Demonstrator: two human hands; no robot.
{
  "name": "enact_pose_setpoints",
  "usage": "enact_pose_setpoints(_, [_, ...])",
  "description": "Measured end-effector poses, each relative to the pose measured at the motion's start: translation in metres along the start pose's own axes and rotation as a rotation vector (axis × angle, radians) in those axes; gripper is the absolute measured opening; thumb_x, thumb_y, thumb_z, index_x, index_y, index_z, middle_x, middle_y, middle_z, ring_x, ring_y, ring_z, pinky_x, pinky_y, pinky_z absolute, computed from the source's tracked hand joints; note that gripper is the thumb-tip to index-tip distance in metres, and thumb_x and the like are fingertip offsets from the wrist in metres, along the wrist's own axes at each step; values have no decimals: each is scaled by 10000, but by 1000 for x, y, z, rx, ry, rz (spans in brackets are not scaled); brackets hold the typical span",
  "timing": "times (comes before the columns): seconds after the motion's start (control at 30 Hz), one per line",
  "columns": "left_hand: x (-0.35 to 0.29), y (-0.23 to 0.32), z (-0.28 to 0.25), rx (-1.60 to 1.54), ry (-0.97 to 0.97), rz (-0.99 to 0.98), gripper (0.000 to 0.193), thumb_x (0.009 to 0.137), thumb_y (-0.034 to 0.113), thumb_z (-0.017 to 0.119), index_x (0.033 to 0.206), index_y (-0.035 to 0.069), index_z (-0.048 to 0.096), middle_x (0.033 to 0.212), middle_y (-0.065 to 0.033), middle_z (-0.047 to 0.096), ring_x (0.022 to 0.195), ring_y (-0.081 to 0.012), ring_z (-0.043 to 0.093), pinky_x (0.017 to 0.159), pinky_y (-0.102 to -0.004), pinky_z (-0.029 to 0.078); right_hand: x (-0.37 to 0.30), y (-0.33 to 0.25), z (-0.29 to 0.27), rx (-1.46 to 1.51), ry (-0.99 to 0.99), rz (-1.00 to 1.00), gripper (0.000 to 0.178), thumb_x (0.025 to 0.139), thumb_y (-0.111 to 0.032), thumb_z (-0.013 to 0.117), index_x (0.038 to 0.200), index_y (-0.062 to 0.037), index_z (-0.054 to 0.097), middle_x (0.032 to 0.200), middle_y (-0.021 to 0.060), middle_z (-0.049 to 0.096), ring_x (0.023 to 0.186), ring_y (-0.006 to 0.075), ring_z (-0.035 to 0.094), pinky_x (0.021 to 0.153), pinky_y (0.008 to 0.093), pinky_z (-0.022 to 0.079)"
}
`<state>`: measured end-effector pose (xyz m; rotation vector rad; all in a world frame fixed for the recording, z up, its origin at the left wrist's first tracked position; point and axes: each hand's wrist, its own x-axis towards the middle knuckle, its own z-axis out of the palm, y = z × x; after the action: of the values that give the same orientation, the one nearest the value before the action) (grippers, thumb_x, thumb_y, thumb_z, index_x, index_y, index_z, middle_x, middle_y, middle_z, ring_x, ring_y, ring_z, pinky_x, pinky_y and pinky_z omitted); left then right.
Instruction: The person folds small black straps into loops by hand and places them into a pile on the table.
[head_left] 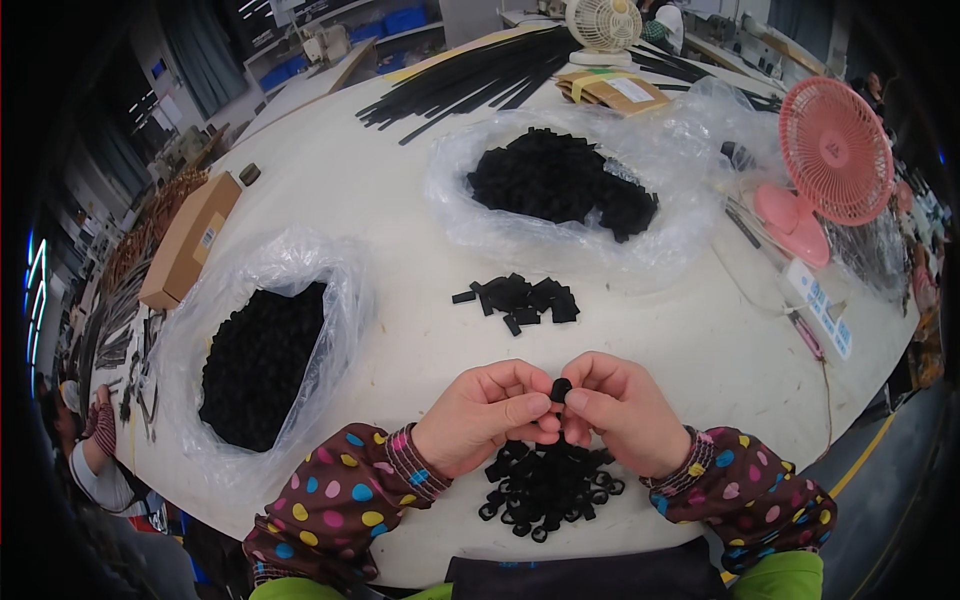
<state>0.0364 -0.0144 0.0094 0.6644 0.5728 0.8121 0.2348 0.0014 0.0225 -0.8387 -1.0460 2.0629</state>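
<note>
Seemingly shaping it, the left hand [482, 417] and right hand [630, 415] pinch one small black piece [561, 389] near the black loops [545, 487] on the bench [408, 330]; the next move likely calls for even pressure.

We see a pink fan [836, 150] at right, a cream fan [604, 24] farther back, and a cardboard box [190, 242] at left.
</note>
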Motion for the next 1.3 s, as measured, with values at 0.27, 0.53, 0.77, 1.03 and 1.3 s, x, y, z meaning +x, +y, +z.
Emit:
enact_pose_setpoints(0.27, [-1, -1, 9, 296, 113, 199, 108, 847, 39, 613, 908, 16, 528, 871, -41, 593, 789, -94, 608, 755, -230, 517, -1, 10, 1, -399, 54, -292, 116, 793, -48, 627, 875, -44, 545, 763, 5, 594, 640, 70, 590, 552, 198, 453])
enact_pose_setpoints(0.53, [-2, -9, 14, 1014, 355, 636, 185, 717, -66, 614, 822, 21, 489, 820, -64, 566, 723, -109, 556, 713, -242, 490, 3, 11, 7, -959, 116, -747, 135, 734, -36, 659, 807, -44, 545, 728, 25, 564, 654, 98, 605, 543, 226, 460])
enact_pose_setpoints(0.77, [-3, 3, 11, 1235, 217, 733, 211, 697, -92, 607, 869, 13, 543, 841, -84, 569, 718, -156, 571, 695, -255, 497, 6, 7, 2, -697, 46, -464, 134, 747, -63, 656, 816, -42, 543, 799, 29, 572, 658, 118, 601, 535, 228, 457])
enact_pose_setpoints(1.03, [6, 4, -24, 1597, 365, 500, 171, 823, -5, 535, 988, 1, 581, 921, -103, 588, 798, -161, 604, 662, -247, 496, 19, 11, -25, -1236, 163, -484, 142, 718, -69, 640, 804, -81, 528, 782, 35, 564, 716, 188, 586, 594, 307, 467])
enact_pose_setpoints(1.3, [18, 18, -16, 1459, 324, 342, 185, 812, 34, 596, 997, 37, 598, 814, -61, 606, 665, -133, 597, 612, -245, 482, 12, 8, -19, -1324, -301, -542, 83, 747, -102, 611, 803, -92, 550, 757, 36, 573, 742, 217, 563, 629, 332, 466])
